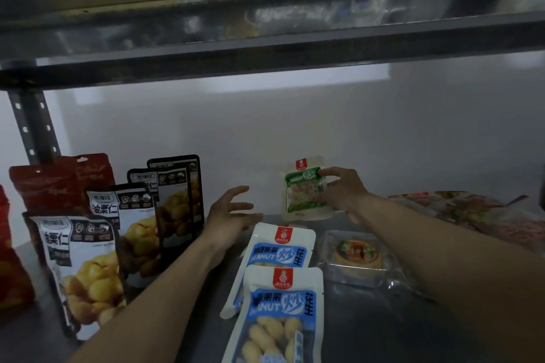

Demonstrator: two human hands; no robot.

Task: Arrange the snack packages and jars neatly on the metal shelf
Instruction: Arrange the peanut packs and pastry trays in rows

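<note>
Dim grey metal shelf (368,333) under you, white wall behind: your right hand (345,191) pinches a green peanut packet (305,188) by its right edge, upright at the back of the shelf, while your left hand (233,215) hovers near it, fingers spread, holding nothing. You look mid-placement, so the next move calls for standing it steady, perhaps braced by the left, then taking the blue packets (280,247) lying flat in front. Readable: "ANUT" on green and blue, 炒 and 花生 on blue, 油栗仁 on the chestnut pouches (85,268) standing at the left.
</note>
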